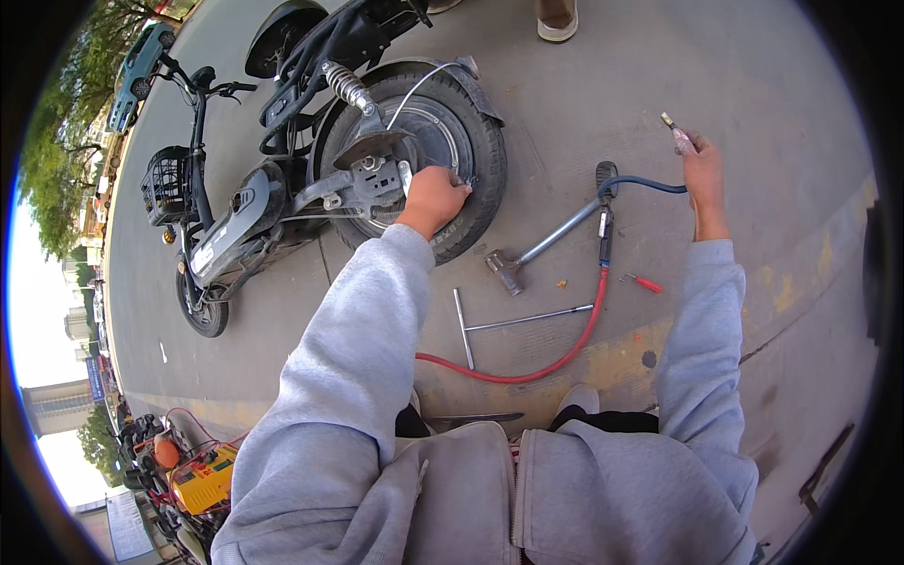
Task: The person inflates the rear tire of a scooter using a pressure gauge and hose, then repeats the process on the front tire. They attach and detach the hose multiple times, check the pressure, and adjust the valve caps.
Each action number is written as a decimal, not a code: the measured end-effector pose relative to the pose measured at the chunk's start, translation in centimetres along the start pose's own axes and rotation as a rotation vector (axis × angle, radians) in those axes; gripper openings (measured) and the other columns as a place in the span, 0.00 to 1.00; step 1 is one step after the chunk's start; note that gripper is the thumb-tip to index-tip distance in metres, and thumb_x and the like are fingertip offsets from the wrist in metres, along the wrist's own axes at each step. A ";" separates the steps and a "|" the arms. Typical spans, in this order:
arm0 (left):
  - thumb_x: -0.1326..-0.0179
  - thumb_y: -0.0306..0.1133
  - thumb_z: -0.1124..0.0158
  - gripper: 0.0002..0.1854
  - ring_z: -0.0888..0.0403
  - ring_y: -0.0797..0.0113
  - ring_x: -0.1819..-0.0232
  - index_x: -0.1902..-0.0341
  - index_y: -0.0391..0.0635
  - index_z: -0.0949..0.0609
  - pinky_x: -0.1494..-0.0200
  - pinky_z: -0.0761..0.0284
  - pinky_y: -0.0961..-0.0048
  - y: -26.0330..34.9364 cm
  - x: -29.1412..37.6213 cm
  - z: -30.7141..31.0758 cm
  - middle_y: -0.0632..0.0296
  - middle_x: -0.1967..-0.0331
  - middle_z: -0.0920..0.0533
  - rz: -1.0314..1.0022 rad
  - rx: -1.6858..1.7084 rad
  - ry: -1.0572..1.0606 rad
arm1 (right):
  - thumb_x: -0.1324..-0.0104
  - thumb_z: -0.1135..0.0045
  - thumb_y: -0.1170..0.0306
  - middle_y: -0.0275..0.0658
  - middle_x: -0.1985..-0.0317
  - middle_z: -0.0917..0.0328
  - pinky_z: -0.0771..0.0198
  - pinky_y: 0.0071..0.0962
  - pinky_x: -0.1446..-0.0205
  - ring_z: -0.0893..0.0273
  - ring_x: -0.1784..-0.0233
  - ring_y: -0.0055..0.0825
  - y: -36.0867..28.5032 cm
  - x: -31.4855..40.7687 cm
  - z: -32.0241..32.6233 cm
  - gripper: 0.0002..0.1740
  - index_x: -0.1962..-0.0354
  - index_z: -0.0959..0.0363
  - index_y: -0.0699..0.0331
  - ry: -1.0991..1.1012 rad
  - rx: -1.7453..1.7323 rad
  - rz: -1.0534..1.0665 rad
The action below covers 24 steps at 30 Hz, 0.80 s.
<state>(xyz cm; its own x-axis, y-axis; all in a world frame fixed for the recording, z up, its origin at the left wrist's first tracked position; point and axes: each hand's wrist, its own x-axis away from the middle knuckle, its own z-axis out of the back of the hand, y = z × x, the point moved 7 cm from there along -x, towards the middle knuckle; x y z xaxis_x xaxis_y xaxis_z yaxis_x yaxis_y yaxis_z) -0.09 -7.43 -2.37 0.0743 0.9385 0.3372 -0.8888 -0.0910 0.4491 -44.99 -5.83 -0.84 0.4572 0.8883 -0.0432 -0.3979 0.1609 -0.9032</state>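
Observation:
My left hand rests at the side of the electric scooter's rear wheel, thumb and forefinger pinched together by the inner edge of the black tyre. Whether anything sits between those fingertips is hidden. Out to the right, my right hand grips a thin blue hose, its brass-coloured end fitting sticking out past the fingers. This hose leads to a tyre inflator with a round gauge, lying on the pavement. A red air hose runs from the inflator's lower end.
Between me and the wheel lie a hammer, a T-handle wrench and a small red-handled screwdriver. A flat metal bar is by my feet. Another person's shoe shows at the top. A yellow box sits lower left.

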 end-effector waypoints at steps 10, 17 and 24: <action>0.46 0.38 0.33 0.12 0.16 0.47 0.59 0.65 0.42 0.13 0.53 0.23 0.60 -0.4 0.2 0.0 0.45 0.66 0.15 0.008 0.032 0.049 | 0.26 0.49 0.57 0.36 0.51 0.21 0.37 0.21 0.44 0.32 0.47 0.20 -3.0 1.0 4.6 0.24 0.45 0.26 0.68 -0.021 -0.626 0.246; 0.41 0.35 0.35 0.12 0.15 0.65 0.74 0.63 0.37 0.15 0.64 0.23 0.70 -0.1 0.2 -0.1 0.56 0.77 0.15 -0.026 -0.049 0.079 | 0.30 0.44 0.60 0.39 0.65 0.18 0.29 0.26 0.56 0.25 0.65 0.24 4.9 8.5 3.0 0.21 0.53 0.23 0.71 0.044 0.245 -0.084; 0.41 0.35 0.34 0.11 0.14 0.64 0.73 0.63 0.37 0.15 0.63 0.22 0.69 -0.1 0.3 -0.1 0.55 0.76 0.14 -0.020 -0.079 0.102 | 0.36 0.36 0.59 0.43 0.58 0.22 0.26 0.28 0.56 0.23 0.56 0.28 -0.3 16.3 -19.4 0.30 0.42 0.31 0.69 -0.806 -0.329 -0.402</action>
<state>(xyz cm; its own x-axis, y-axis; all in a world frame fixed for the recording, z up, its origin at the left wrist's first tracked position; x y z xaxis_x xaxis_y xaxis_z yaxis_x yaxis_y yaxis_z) -0.03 -7.14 -2.42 0.0498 0.9693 0.2406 -0.9209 -0.0487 0.3868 -22.02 0.25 -9.49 -0.2228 0.8414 0.4923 -0.0310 0.4987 -0.8662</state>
